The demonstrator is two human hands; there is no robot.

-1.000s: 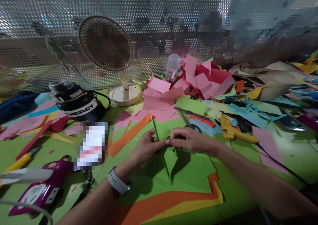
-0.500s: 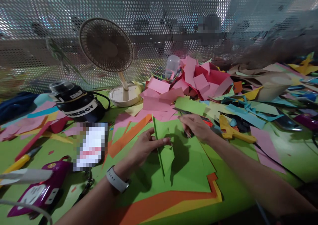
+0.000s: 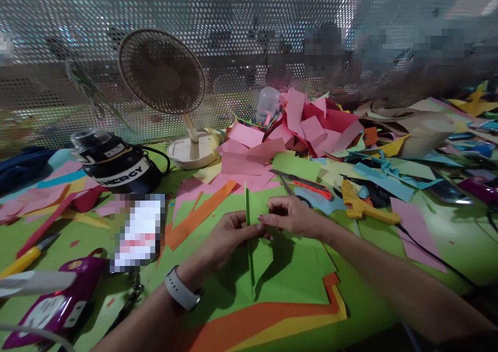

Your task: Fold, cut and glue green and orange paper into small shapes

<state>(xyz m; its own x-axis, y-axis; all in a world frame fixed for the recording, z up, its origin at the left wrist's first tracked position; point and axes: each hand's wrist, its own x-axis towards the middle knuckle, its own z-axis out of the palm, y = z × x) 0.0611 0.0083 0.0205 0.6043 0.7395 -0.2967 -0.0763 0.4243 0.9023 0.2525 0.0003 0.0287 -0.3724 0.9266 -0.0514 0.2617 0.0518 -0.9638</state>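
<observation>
A folded piece of green paper stands upright above a stack of green sheets. My left hand, with a pale watch strap on its wrist, grips the fold between thumb and fingers. From the other side my right hand pinches the paper's upper part, fingertips close to the left thumb. Some right fingers are hidden behind the paper. Just beyond the right hand lie scissors, partly covered, and a red and black utility knife.
A yellow glue gun lies right, its cord trailing forward. Pink paper scraps are heaped behind. At left are a fan, a black bottle, a phone and a purple tool. Orange sheets stick out in front.
My right hand has let go of the scissors by the utility knife and come left and nearer, onto the green paper. My left hand still holds the paper, now turned slightly.
</observation>
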